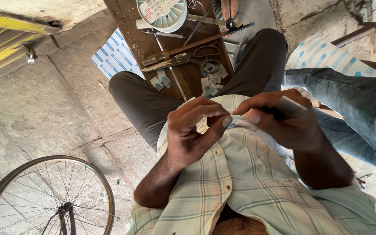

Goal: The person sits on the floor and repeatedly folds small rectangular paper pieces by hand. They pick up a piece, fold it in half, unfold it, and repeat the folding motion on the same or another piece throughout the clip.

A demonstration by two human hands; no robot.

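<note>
Left hand [194, 130] is pinching, fingers together, on a small blue-white paper patch [231, 124] over the lap; right hand [283, 119] is clamping a flat grey strip [290, 105]. Judging peeling; next needs careful grip. Steel scissors [183, 56] lying mid wooden bench [131, 26].

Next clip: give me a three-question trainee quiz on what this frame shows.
1. True or false: the scissors lie on the wooden board.
2. Which hand holds the dark flat tool? A left, B right.
3. What round thing lies on the floor at lower left?

Key: 1 true. 2 B, the right hand; the left hand pinches something small beside it. 3 a spoked bicycle wheel.
</note>
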